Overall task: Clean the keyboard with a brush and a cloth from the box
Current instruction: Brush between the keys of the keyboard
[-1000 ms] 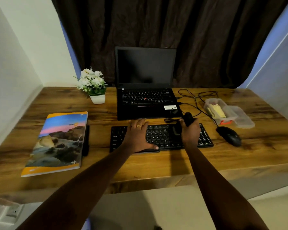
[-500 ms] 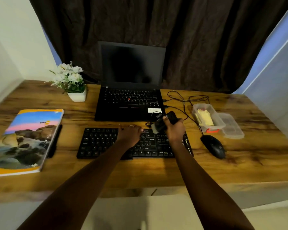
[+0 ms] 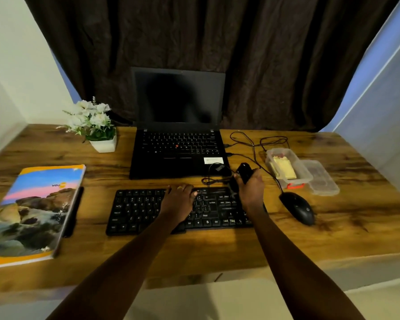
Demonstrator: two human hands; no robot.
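A black keyboard (image 3: 139, 211) lies on the wooden desk in front of the laptop. My left hand (image 3: 179, 200) rests flat on its middle keys, fingers straight. My right hand (image 3: 252, 190) grips a black brush (image 3: 244, 172) over the keyboard's right end, with the dark bristle end pointing down at the keys. To the right stands an open clear plastic box (image 3: 293, 175) holding a yellow cloth (image 3: 283, 168).
A black laptop (image 3: 178, 144) stands open behind the keyboard. Cables (image 3: 252, 139) trail beside it. A black mouse (image 3: 297, 207) and the box's lid (image 3: 321, 179) lie at right. A book (image 3: 35, 209) and a potted flower (image 3: 92, 125) sit at left.
The view shifted as my head moved. My right hand still holds the brush over the keyboard's right end and has shifted slightly. My left hand stays on the keys.
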